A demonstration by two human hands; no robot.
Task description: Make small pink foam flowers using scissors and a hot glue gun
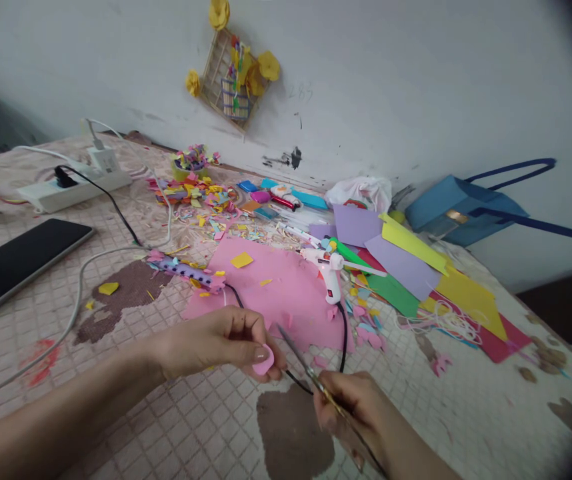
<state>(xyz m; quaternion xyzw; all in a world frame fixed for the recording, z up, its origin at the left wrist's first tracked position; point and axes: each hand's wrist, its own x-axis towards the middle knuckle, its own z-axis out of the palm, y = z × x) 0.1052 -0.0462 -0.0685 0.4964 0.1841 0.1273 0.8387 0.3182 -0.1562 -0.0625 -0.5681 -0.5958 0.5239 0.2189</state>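
Between the thumb and fingers of my left hand (233,343) is a small pink paper piece (265,360) with a rounded edge. My right hand (353,413) is wrapped round a pair of scissors (300,355), whose blades point up and left, a little right of the pink piece and apart from it. Beyond both hands lies a pink sheet (266,293) with yellow scraps on it. A white glue gun (330,277) rests at its right side, and a decorated purple stick (189,272) at its left.
A phone (21,267) and a white power strip (73,190) are at the left, with cables crossing the table. Paper scraps (201,197) are heaped at the back. Coloured sheets (406,263), white string (446,323) and a blue bag (459,210) lie at the right.
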